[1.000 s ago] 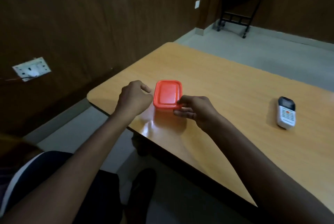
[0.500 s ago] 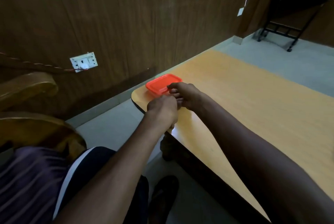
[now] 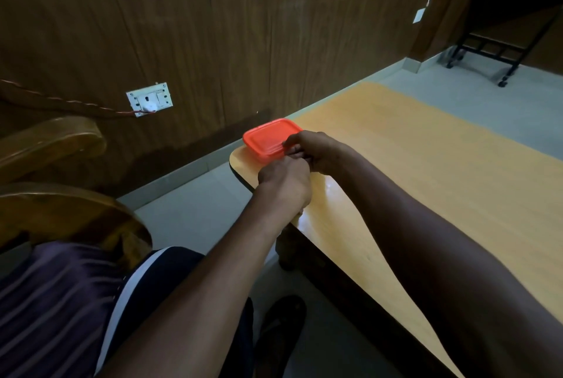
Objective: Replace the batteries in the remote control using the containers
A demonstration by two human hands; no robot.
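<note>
Wood panelling (image 3: 213,27) fills the upper frame above our orange table (image 3: 426,179). At centre, near the table's rounded corner, sits the red container (image 3: 268,139), lid on. Our right hand (image 3: 316,152) pinches its near edge; our left hand (image 3: 283,182), curled just below it, has a grip we cannot make out.

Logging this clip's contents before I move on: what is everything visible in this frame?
Red rectangular plastic container: one, lid on, at the table's corner by the wall.
Light wooden table: one, right half of the view.
White wall socket plate: one, on the brown panelled wall, a plug and cable in it.
Brown wooden chair: one, at the left.
Black metal stand: one, in the far right corner.
Left hand: beside the container's near edge.
Right hand: fingers at the lid's near corner.
</note>
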